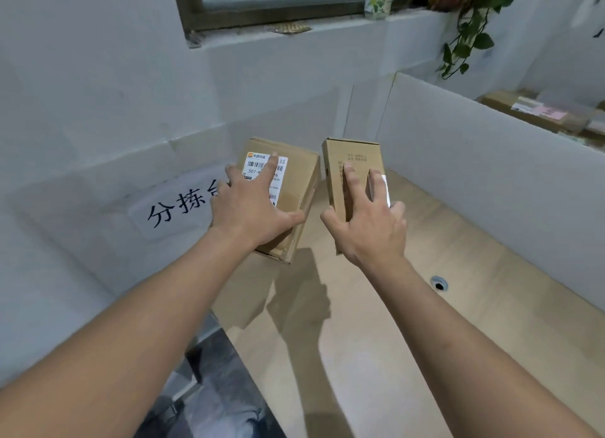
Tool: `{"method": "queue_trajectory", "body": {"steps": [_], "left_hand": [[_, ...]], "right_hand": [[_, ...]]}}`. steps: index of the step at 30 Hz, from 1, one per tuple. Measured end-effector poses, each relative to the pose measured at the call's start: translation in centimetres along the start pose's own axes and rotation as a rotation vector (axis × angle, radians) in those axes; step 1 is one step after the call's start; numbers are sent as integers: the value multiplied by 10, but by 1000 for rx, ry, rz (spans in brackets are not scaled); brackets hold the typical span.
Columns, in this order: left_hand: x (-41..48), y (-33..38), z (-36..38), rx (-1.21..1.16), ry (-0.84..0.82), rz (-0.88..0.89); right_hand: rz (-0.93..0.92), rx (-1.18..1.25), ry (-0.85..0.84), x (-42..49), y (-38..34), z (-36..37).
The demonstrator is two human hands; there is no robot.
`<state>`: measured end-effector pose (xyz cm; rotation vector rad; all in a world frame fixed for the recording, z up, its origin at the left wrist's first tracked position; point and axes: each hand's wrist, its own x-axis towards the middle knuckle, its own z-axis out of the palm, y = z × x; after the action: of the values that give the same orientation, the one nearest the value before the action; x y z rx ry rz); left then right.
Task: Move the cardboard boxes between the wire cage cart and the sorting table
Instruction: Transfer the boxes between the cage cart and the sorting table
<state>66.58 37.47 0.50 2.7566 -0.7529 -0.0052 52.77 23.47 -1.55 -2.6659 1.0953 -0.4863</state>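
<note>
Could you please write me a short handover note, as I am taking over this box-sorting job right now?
Left hand grips the brown cardboard box with a white shipping label; right hand grips the narrower brown cardboard box with faint print.
Both seem held just above the light wooden sorting table, judging by their shadows.
Neither is set down.
Left: place them, probably on the table.
Wire cage cart not in view; other parcels lie beyond the white partition.
</note>
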Motion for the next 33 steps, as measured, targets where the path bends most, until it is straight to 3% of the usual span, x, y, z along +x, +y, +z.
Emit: {"method": "queue_trajectory", "body": {"steps": [19, 33], "left_hand": [[-217, -224, -65, -91, 127, -387], [-367, -297, -75, -13, 236, -878]], "right_hand": [[-454, 138, -137, -180, -183, 45], [-884, 265, -408, -283, -271, 77]]}}
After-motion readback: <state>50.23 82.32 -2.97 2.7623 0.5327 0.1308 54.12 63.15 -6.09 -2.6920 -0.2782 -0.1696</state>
